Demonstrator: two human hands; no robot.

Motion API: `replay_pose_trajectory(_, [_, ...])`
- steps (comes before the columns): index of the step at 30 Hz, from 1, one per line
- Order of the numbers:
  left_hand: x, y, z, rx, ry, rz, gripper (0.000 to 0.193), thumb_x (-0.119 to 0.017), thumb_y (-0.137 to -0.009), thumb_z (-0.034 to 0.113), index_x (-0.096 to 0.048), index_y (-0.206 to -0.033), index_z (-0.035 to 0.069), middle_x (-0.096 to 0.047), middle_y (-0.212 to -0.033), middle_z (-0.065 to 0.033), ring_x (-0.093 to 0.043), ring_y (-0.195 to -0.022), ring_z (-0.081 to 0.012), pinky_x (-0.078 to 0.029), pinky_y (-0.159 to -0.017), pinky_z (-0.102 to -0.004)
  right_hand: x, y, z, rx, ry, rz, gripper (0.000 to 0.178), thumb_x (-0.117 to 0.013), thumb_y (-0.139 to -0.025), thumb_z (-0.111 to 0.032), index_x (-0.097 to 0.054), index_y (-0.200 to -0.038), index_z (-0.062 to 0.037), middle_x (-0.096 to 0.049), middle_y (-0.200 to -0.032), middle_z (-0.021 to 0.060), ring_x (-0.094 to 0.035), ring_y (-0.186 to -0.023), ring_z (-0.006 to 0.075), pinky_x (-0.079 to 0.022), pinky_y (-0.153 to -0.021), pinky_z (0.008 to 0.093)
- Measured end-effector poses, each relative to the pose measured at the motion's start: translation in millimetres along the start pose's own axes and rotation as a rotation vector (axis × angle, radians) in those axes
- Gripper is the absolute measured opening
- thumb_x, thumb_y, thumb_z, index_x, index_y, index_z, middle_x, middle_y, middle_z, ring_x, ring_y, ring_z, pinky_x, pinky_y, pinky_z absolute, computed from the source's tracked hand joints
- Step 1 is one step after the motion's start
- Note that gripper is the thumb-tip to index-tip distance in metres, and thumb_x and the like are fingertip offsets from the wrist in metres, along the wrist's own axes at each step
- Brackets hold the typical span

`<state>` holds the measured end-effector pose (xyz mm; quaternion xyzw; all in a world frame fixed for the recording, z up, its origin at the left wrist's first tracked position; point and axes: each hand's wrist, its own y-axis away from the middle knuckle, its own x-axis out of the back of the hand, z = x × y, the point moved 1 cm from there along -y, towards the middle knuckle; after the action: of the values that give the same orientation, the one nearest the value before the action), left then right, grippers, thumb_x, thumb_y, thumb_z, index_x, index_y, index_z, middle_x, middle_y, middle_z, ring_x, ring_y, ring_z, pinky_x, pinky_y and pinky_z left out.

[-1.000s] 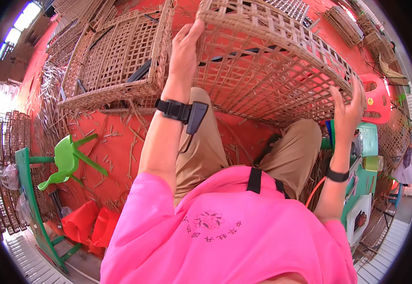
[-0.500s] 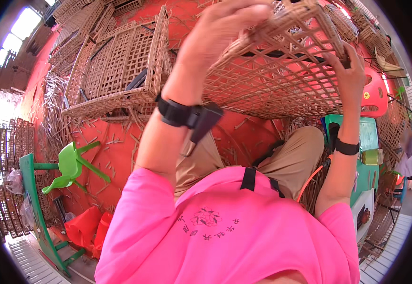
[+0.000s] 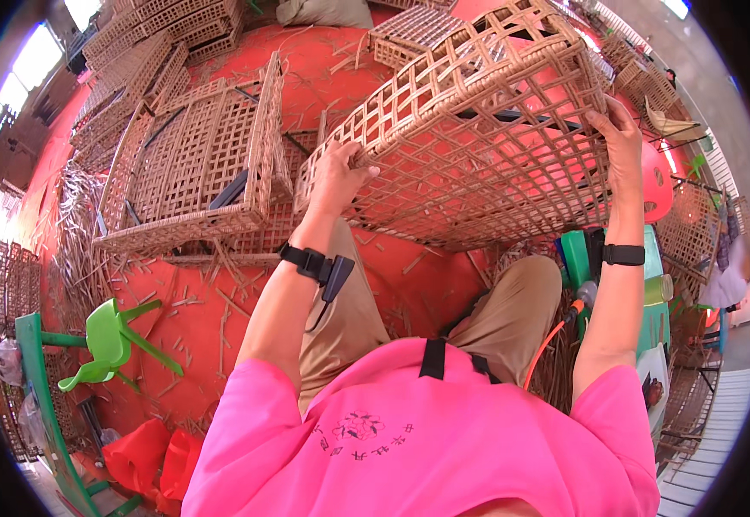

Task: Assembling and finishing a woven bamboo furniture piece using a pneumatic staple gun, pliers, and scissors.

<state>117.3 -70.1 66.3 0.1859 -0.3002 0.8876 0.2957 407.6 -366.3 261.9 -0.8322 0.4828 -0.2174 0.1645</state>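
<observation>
A tan woven basket (image 3: 469, 65) is raised in front of me, tilted so that its open-lattice base and one side face show. My left hand (image 3: 340, 177) closes on the left end of its woven edge, thumb toward the base. At the right end, my right hand (image 3: 618, 138) pinches the basket's corner, with part of its fingers hidden behind the weave. A dark strip (image 3: 513, 115) runs across the lattice. Left of this basket rests another woven basket (image 3: 189, 168), lying with its lattice base visible and dark strips in it.
Cane scraps (image 3: 189, 336) litter the red floor. Stacked woven baskets (image 3: 168, 30) stand at the far left. A small green chair (image 3: 108, 340), a green frame (image 3: 34, 379) and red bags (image 3: 138, 452) are at my left. At my right are a red plastic seat (image 3: 656, 185) and an orange cable (image 3: 547, 345).
My left hand has come down from the basket's upper edge to its left end. The basket has turned to show more of its side face. My right hand stays on the right corner.
</observation>
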Motion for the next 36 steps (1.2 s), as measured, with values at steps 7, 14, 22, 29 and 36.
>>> replay_pose_trajectory(7, [55.3,-39.6,72.9,-0.172,-0.067,0.198,0.039,-0.082,-0.067,0.012,-0.067,-0.102,0.004,-0.053,-0.092,-0.0124,-0.054,-0.087,-0.0298,-0.044,-0.077,-0.0397,25.5,8.7,33.9,-0.092,-0.135,0.075,0.033,-0.066,-0.090,-0.017,-0.063,-0.119,-0.0018,-0.068,-0.099,0.0036,-0.064,-0.087,0.0129,-0.052,-0.079,0.0262])
replay_pose_trajectory(14, [75.1,-45.4,103.7,-0.229,-0.209,0.163,0.035,-0.079,-0.068,0.011,-0.069,-0.102,0.009,-0.056,-0.096,-0.0098,-0.053,-0.099,-0.0298,-0.041,-0.087,-0.0415,17.7,54.7,112.8,-0.253,-0.165,0.067,0.021,-0.060,-0.089,-0.009,-0.063,-0.108,-0.0020,-0.064,-0.094,0.0020,-0.061,-0.083,0.0118,-0.050,-0.077,0.0296])
replay_pose_trajectory(22, [-18.7,-20.6,107.0,-0.493,-0.308,-0.045,0.039,-0.080,-0.068,0.017,-0.069,-0.106,0.014,-0.054,-0.092,-0.0067,-0.055,-0.092,-0.0284,-0.042,-0.082,-0.0406,79.7,131.5,229.4,-0.277,0.765,0.227,0.031,-0.063,-0.084,-0.013,-0.060,-0.112,0.0003,-0.065,-0.101,0.0218,-0.058,-0.092,0.0475,-0.046,-0.087,0.0508])
replay_pose_trajectory(29, [-34.4,-10.5,119.4,-0.502,-0.280,-0.079,0.042,-0.081,-0.066,0.014,-0.063,-0.104,0.010,-0.055,-0.090,-0.0080,-0.055,-0.091,-0.0282,-0.039,-0.082,-0.0400,-1.7,162.4,39.8,0.217,0.645,0.433,0.033,-0.069,-0.081,-0.007,-0.063,-0.113,-0.0047,-0.064,-0.108,0.0115,-0.060,-0.101,0.0299,-0.048,-0.088,0.0408])
replay_pose_trajectory(36, [-32.4,18.7,133.1,-0.487,-0.232,-0.089,0.044,-0.079,-0.070,0.012,-0.058,-0.108,0.010,-0.058,-0.096,-0.0082,-0.057,-0.094,-0.0295,-0.037,-0.089,-0.0406,-99.3,190.6,10.7,-0.451,-0.400,0.117,0.025,-0.066,-0.089,-0.006,-0.060,-0.112,0.0017,-0.066,-0.096,0.0078,-0.067,-0.080,0.0191,-0.057,-0.073,0.0312])
